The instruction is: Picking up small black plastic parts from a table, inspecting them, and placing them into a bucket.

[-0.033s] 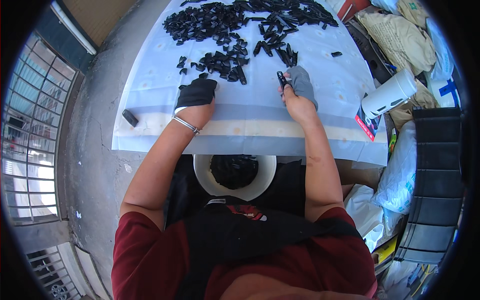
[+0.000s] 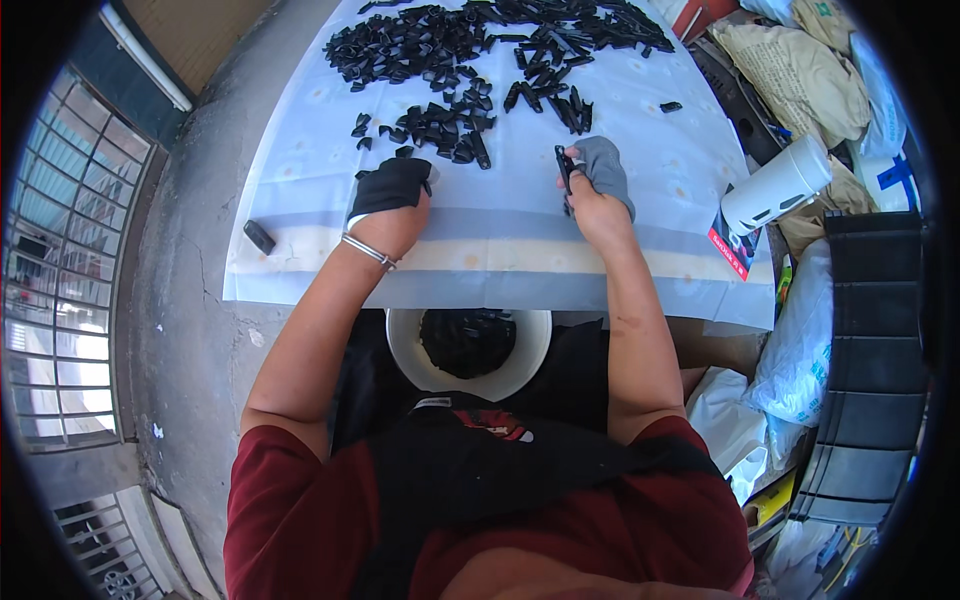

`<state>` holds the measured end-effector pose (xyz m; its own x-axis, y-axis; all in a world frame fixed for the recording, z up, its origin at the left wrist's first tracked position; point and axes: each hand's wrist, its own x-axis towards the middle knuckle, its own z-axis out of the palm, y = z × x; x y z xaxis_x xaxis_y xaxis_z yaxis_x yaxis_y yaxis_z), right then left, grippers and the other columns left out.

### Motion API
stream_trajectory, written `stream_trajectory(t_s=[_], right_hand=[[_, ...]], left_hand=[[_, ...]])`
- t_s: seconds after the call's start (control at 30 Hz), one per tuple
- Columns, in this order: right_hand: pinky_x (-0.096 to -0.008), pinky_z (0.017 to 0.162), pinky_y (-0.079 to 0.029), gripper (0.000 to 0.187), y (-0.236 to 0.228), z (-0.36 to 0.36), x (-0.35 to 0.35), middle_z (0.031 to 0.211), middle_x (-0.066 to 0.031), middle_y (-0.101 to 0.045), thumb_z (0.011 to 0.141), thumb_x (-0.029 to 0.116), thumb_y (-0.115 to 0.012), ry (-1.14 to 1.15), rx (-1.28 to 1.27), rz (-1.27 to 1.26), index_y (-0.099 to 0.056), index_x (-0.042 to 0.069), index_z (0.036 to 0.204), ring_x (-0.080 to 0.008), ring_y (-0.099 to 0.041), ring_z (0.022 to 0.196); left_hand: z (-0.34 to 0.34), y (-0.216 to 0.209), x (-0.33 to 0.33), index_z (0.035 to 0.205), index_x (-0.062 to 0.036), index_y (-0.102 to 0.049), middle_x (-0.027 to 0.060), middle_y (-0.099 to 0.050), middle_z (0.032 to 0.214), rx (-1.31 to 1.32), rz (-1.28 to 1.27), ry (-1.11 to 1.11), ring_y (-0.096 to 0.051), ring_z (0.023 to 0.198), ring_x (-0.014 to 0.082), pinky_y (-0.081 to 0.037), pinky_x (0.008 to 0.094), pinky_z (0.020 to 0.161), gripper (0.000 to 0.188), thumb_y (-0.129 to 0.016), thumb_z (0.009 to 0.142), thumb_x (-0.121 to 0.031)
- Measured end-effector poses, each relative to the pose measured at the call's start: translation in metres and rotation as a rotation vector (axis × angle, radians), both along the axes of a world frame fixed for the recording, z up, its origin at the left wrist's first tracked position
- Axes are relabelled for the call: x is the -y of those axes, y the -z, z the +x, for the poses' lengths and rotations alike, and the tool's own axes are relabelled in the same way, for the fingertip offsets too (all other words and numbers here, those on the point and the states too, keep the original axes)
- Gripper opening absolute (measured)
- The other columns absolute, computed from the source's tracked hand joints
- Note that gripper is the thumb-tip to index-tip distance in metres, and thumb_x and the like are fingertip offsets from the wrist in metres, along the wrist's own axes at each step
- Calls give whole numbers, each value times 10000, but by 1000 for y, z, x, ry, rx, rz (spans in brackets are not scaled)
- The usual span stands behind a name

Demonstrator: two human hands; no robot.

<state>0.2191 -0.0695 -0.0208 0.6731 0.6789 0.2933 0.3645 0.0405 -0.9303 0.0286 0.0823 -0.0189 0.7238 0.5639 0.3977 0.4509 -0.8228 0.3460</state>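
Note:
My right hand (image 2: pixel 598 180), in a grey fingerless glove, pinches a narrow black plastic piece (image 2: pixel 564 168) upright between thumb and fingers above the table's near half. Across from it, my left hand (image 2: pixel 392 195) wears a black glove and is curled closed; its fingertips are turned away, so anything inside is hidden. Just beyond the left hand lies a loose group of short curved black pieces (image 2: pixel 445 125). Past the right hand rest several longer black pieces (image 2: pixel 574 110) like the held one.
Larger heaps of short pieces (image 2: pixel 400 48) and long pieces (image 2: pixel 600 25) cover the far side of the patterned tablecloth (image 2: pixel 300 190). A black block (image 2: pixel 259 236) lies at the left edge, a white cup (image 2: pixel 778 185) at the right. Below the near edge sits a white bucket (image 2: pixel 535 355) with black contents.
The black piece in my right hand has turned slightly and sits a little differently between the fingers. My left hand stays in nearly the same place.

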Motion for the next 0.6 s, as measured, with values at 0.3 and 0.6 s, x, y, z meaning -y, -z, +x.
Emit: stream_trajectory(t_s=[0.3, 0.6], right_hand=[[-194, 500, -379, 96, -20, -42, 20, 767, -41, -530, 878, 125, -457, -492, -353, -103, -484, 56, 940, -67, -457, 574], [-347, 574, -420, 178, -10, -75, 15, 724, -87, -552, 863, 197, -479, -390, 466, 124, -508, 23, 886, -222, -513, 590]], left_hand=[[-12, -14, 52, 890, -2, -607, 130, -605, 669, 157, -788, 108, -554, 548, 166, -452, 290, 541, 282, -544, 789, -258], [-15, -14, 71, 817, -9, -586, 84, -553, 617, 166, -910, 138, -507, 515, 149, -433, 291, 509, 238, -479, 803, -221]])
